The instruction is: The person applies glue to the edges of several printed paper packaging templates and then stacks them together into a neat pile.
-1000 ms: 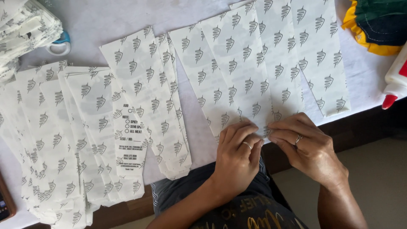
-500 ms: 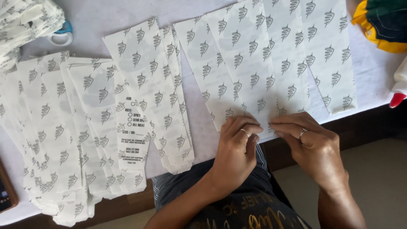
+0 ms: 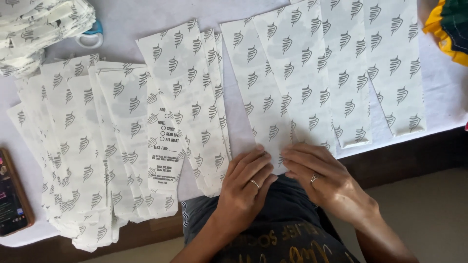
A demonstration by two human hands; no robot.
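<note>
Long white paper sleeves printed with grey cone-shaped marks lie fanned across a white table point(image 3: 146, 19). My left hand point(image 3: 246, 182) and my right hand point(image 3: 321, 178) press flat, side by side, on the near end of one sleeve point(image 3: 265, 104) at the table's front edge. Both hands wear a ring. Fingers are together and laid down on the paper, pinching its bottom end. More sleeves point(image 3: 351, 68) overlap to the right of it. A sleeve with a printed form point(image 3: 168, 146) lies to the left.
A thick spread of the same sleeves point(image 3: 78, 146) covers the left. A loose pile of them point(image 3: 39, 29) sits at the far left corner beside a blue-handled tool point(image 3: 92, 34). A phone point(image 3: 12, 195) lies at the left edge. Yellow-and-green cloth point(image 3: 451, 29) is at the top right.
The view has shifted slightly; the red-tipped bottle at the right edge has left the frame. My hands have flattened further onto the sleeve's near end.
</note>
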